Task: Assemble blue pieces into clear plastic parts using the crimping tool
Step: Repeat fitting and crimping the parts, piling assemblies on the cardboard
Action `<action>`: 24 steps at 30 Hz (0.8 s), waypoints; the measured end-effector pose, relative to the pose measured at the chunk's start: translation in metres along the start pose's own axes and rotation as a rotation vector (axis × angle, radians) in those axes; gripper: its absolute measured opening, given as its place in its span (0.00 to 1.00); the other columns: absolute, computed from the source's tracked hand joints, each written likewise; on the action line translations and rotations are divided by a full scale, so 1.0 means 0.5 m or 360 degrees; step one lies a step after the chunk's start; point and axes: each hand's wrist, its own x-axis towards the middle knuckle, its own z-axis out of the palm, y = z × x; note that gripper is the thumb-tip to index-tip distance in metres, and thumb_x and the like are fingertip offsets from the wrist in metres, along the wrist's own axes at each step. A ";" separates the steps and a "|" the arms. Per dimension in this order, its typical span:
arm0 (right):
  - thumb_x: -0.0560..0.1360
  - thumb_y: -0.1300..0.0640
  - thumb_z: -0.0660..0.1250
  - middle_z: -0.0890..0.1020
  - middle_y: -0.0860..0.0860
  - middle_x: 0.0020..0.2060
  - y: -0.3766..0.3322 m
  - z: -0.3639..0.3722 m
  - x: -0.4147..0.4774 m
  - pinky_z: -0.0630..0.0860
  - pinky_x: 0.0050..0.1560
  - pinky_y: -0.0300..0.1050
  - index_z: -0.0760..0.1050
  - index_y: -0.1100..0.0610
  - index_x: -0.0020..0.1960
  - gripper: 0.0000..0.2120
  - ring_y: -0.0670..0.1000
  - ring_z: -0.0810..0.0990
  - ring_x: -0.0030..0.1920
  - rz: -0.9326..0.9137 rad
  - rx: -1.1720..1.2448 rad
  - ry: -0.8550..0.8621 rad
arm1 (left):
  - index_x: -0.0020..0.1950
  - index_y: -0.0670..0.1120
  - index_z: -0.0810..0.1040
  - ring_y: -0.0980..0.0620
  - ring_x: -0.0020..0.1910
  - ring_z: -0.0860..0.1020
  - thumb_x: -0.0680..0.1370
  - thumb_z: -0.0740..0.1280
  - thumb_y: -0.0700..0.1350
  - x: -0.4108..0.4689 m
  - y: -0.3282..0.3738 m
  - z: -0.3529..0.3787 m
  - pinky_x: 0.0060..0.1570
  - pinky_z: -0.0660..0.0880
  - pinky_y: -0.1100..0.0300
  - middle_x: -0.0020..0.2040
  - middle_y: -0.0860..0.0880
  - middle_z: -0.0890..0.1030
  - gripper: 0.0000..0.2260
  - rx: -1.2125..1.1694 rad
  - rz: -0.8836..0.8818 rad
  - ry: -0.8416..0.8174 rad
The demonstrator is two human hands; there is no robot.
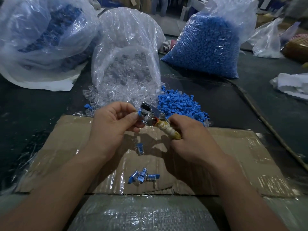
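The left hand (pixel 115 120) is pinching a blue piece (pixel 139 113) at the crimping tool (pixel 150 116), the right hand (pixel 191 135) is gripping its handle; squeezing seems next.

Pretty dim in here, light is flat and greyish. Work surface is a dark green-grey table (pixel 266 100) with a flattened, taped-up cardboard sheet (pixel 233 147) across the lower middle. A cord (pixel 270 126) runs diagonally down the right side. Top centre, someone's legs (pixel 160 5) stand in the background, with brown boxes (pixel 265 20) at upper right.
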 end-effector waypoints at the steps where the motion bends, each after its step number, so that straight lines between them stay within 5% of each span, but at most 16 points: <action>1: 0.70 0.57 0.66 0.69 0.41 0.37 0.000 0.000 0.000 0.60 0.34 0.36 0.63 0.45 0.44 0.12 0.38 0.66 0.37 0.0004 0.0024 0.0006 | 0.40 0.40 0.75 0.57 0.27 0.79 0.72 0.64 0.30 -0.001 0.001 0.002 0.28 0.76 0.69 0.29 0.50 0.81 0.06 0.0017 0.0017 0.0001; 12: 0.70 0.58 0.67 0.70 0.40 0.34 -0.001 0.006 0.000 0.62 0.34 0.36 0.66 0.45 0.42 0.11 0.39 0.68 0.36 -0.0015 0.0061 0.0095 | 0.40 0.42 0.75 0.57 0.27 0.79 0.73 0.64 0.31 -0.001 -0.001 0.002 0.29 0.75 0.69 0.30 0.51 0.81 0.07 0.0095 0.0063 0.0031; 19: 0.69 0.58 0.68 0.74 0.43 0.42 0.015 0.003 0.006 0.67 0.39 0.39 0.74 0.48 0.51 0.12 0.45 0.71 0.42 0.0040 0.0085 0.0100 | 0.40 0.43 0.77 0.55 0.29 0.80 0.73 0.66 0.32 0.007 -0.003 -0.011 0.29 0.75 0.68 0.32 0.49 0.82 0.06 0.0078 0.0036 0.0110; 24: 0.66 0.55 0.70 0.76 0.44 0.41 0.023 -0.006 0.001 0.71 0.40 0.44 0.76 0.47 0.51 0.14 0.47 0.73 0.42 0.0107 -0.0040 -0.0019 | 0.34 0.49 0.82 0.57 0.26 0.77 0.63 0.71 0.43 0.010 0.019 -0.029 0.24 0.71 0.67 0.29 0.49 0.81 0.02 0.0105 -0.0107 -0.0003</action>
